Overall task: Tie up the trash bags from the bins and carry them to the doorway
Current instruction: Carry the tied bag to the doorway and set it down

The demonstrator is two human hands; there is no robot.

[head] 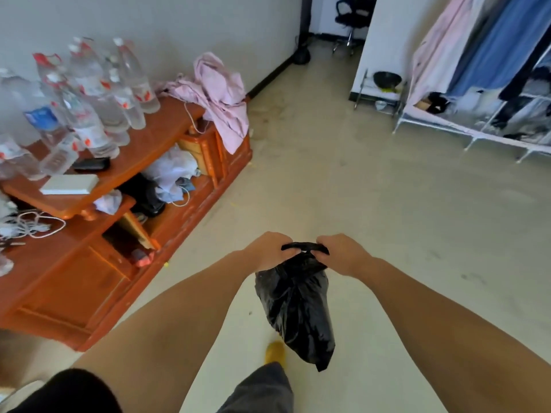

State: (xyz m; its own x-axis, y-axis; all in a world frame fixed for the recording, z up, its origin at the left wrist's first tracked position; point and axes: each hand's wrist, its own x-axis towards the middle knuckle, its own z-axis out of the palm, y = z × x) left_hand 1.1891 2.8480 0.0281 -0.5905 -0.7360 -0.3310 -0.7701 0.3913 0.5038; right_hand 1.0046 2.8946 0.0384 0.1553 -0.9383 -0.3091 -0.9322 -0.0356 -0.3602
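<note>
We've got the bag (295, 308) hanging dead centre above the floor (387, 219), left hand (268, 251) and right hand (343, 254) both pinching its top (black plastic, bunched). At nine o'clock the cabinet (89, 263), bottles (86, 93) beyond; rack (492, 84) at two o'clock.

A pale floor (372, 189) runs to a grey wall (179, 28) with dark skirting. Against the wall stands an orange wooden cabinet (74, 278), plastic bottles (89, 93) crowding its top. A clothes rack (492, 84) stands opposite.
</note>
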